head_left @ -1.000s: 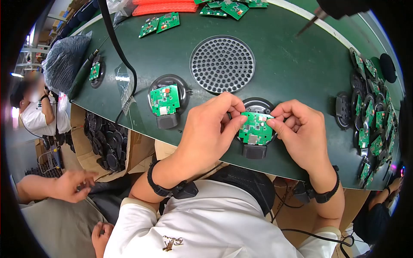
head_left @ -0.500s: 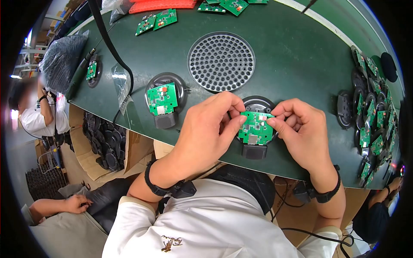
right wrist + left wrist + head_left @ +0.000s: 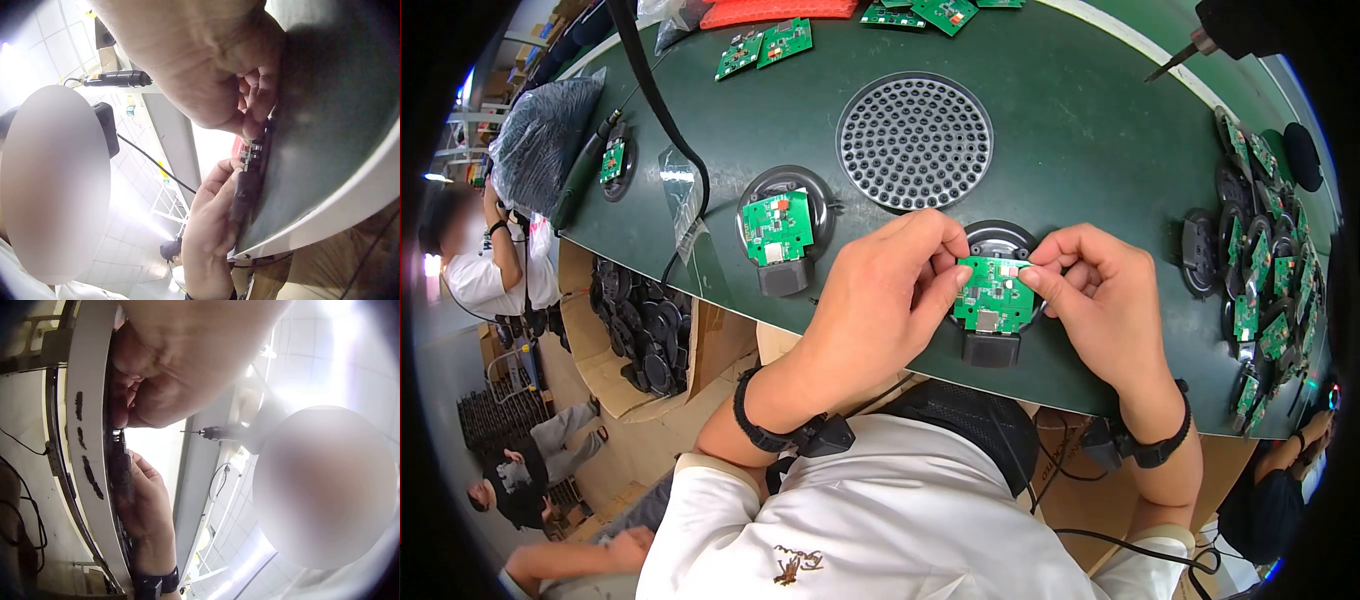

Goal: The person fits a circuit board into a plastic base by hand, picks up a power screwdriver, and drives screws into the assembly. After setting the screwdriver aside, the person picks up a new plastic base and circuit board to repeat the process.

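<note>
A green circuit board point(image 3: 992, 293) lies over a round black housing point(image 3: 1000, 236), whose blocky black end sticks out toward the person. My left hand point(image 3: 890, 285) pinches the board's upper left corner between thumb and forefinger. At the upper right corner, my right hand point(image 3: 1100, 300) pinches it the same way, its other fingers curled in. From the side, in the right wrist view, the board's edge point(image 3: 251, 156) shows low and flat over the housing. The left wrist view shows both hands close over the tabletop, with the board mostly hidden.
A second housing with a board point(image 3: 778, 228) sits to the left. Beyond the hands is a round dimpled tray point(image 3: 916, 143). Many board-and-housing units point(image 3: 1260, 270) crowd the right edge. A driver tip point(image 3: 1175, 65) hangs at upper right; a black cable point(image 3: 662, 95) crosses the left.
Both hands keep their pinch on the circuit board with hardly any shift. The driver at upper right swings back into view. At lower left, the seated neighbour's arm has moved downward.
</note>
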Demonstrator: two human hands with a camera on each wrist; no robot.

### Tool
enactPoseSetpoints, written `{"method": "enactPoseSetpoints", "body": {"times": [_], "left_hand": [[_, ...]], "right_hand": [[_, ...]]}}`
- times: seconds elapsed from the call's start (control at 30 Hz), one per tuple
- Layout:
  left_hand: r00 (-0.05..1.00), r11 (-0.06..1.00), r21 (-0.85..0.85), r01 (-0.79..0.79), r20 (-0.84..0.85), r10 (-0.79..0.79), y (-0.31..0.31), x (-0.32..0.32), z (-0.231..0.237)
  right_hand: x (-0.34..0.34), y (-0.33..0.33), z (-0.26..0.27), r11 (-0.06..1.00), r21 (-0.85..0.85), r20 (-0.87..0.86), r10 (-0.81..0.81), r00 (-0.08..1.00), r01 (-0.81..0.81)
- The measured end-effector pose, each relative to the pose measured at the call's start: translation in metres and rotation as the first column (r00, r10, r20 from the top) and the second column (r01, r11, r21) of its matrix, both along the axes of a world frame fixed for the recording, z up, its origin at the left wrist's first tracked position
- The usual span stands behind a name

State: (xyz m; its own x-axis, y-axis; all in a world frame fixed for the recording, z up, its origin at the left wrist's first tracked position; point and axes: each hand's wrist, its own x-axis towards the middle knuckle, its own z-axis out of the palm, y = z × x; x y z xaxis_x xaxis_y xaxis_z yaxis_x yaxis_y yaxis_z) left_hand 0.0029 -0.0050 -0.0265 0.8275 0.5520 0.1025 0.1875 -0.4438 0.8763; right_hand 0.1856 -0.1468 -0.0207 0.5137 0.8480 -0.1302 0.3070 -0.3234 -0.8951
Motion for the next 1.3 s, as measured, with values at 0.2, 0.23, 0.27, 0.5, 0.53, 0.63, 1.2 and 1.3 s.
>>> {"method": "enactPoseSetpoints", "body": {"times": [0.2,0.23,0.27,0.5,0.53,0.63,1.2,1.3], "left_hand": [[1.000,1.000,-0.009,-0.022,0.013,0.022,-0.002,0.000,-0.002],[1.000,1.000,-0.012,-0.024,0.013,0.024,-0.003,0.000,-0.002],[1.000,1.000,-0.002,-0.025,0.009,0.025,-0.003,0.001,-0.002],[1.000,0.999,-0.034,-0.016,-0.007,0.016,-0.001,0.001,-0.001],[1.000,0.999,-0.033,-0.016,-0.005,0.016,-0.001,0.001,-0.001],[0.999,0.999,0.036,-0.032,-0.007,0.032,-0.004,0.001,-0.001],[0.997,0.997,-0.043,-0.056,-0.059,0.054,-0.004,-0.001,0.002],[0.997,0.998,-0.045,-0.052,-0.060,0.049,-0.003,-0.001,0.003]], "right_hand": [[0.000,0.001,0.000,1.000,0.001,-0.031,-0.007,0.999,0.007],[-0.001,0.001,0.000,1.000,0.006,-0.048,-0.016,0.999,0.016],[0.000,0.001,0.001,1.000,0.004,-0.049,-0.015,0.999,0.015],[0.001,0.001,0.005,0.999,-0.035,-0.082,-0.007,0.997,0.004],[0.001,0.001,0.005,0.999,-0.039,-0.089,-0.005,0.996,0.002],[0.003,0.000,0.006,0.999,-0.024,-0.233,-0.037,0.972,0.033],[0.004,0.001,0.011,0.999,-0.032,-0.174,0.010,0.985,-0.016],[0.003,0.001,0.011,0.999,-0.036,-0.170,0.009,0.985,-0.015]]}}
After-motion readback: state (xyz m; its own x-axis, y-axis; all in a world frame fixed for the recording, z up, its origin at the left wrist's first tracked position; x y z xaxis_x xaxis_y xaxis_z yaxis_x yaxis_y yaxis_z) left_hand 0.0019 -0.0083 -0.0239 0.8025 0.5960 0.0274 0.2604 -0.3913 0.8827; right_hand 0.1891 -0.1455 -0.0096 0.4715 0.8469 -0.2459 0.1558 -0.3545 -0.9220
